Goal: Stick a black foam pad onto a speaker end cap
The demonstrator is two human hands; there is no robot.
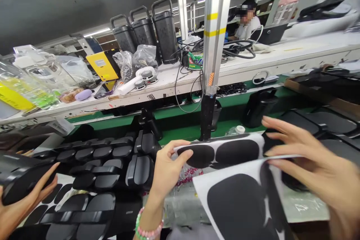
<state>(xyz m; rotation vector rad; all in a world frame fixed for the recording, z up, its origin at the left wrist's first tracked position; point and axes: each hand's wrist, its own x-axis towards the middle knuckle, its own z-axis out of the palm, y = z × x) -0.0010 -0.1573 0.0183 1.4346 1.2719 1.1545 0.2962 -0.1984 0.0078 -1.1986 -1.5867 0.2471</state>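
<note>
Factory benches fill the background: a white counter [281,58] runs from 9 to 3 o'clock, carrying three dark handled boxes [146,32], plastic bags and cables, with a green belt [180,123] below it and an aluminium post [215,26] rising at 12 o'clock.

A white backing sheet [222,153], thin, flexible and glossy, bears black pads [237,152] of rounded, matte, fabric-like outline. Its long axis runs 9 to 3 o'clock between both hands. The left hand [165,170], wearing a bead bracelet [147,228], holds the sheet's 9 o'clock end, its grip pinched shut on the edge with the thumb on top. The right hand [306,165] lies at the 3 o'clock end, fingers spread and flat, grip apart, touching the sheet without clamping it. A second sheet [242,202], curled, lies nearer at 6 o'clock beneath the right hand.

At 9 o'clock, rows of black moulded housings [95,180], hard and semi-gloss, lie in trays. Another person's hand [17,202] holds a black casing [22,178] at 8 o'clock.
</note>
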